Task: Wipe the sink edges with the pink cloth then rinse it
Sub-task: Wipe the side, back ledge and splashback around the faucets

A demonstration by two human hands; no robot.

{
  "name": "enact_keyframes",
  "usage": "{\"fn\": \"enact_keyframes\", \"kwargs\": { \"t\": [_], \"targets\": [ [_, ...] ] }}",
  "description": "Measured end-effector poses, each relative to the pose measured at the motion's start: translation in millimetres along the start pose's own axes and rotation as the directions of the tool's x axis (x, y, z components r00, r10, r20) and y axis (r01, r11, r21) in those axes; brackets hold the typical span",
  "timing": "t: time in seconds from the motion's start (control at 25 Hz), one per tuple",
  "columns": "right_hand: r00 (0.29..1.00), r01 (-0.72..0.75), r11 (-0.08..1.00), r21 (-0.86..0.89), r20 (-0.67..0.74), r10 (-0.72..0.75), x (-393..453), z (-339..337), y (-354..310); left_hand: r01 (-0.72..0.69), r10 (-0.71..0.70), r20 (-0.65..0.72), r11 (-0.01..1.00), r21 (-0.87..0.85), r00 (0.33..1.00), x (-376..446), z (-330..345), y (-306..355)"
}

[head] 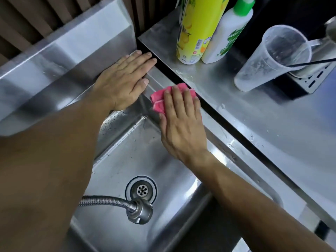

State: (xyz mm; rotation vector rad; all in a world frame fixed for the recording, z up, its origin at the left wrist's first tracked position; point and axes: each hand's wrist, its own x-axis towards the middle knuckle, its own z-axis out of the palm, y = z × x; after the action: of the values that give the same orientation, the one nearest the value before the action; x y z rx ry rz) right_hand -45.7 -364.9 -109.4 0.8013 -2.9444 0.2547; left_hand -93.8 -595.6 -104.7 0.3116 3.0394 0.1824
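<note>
A folded pink cloth [157, 99] lies on the right rim of the steel sink [223, 142], near its far right corner. My right hand [181, 122] presses flat on the cloth, fingers covering most of it. My left hand [123, 79] rests flat with fingers spread on the sink's back rim, holding nothing, just left of the cloth. The basin below holds a round drain [141, 190] and a flexible metal faucet hose with its spray head [138, 211].
A steel counter [254, 115] with water drops runs along the right, separated from the sink by a dark gap. On it stand a yellow spray can [196, 30], a white bottle with a green cap [229, 31], and a tilted clear plastic cup [269, 59] on a black rack.
</note>
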Motion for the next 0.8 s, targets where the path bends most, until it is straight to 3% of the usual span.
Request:
{"fn": "enact_keyframes", "kwargs": {
  "t": [0.16, 0.52, 0.68, 0.8],
  "targets": [
    [0.992, 0.123, 0.992, 0.005, -0.008, -0.123, -4, 0, 15, 0.01, -0.01, 0.008, 1.0, 0.026, 1.0, -1, 0, -1],
    [0.988, 0.155, 0.988, -0.014, 0.031, -0.154, 14, -1, 7, 0.012, -0.012, -0.004, 1.0, 0.021, 1.0, 0, 1, 1],
    [0.993, 0.121, 0.992, -0.015, 0.004, -0.121, -24, -5, 22, 0.022, -0.022, 0.016, 0.999, 0.029, 1.0, -2, -2, 2],
    [0.996, 0.085, 0.996, -0.026, -0.004, -0.085, 1, -2, 4, 0.023, -0.025, 0.046, 0.999, 0.046, 0.999, -3, -5, 8]
  ]
}}
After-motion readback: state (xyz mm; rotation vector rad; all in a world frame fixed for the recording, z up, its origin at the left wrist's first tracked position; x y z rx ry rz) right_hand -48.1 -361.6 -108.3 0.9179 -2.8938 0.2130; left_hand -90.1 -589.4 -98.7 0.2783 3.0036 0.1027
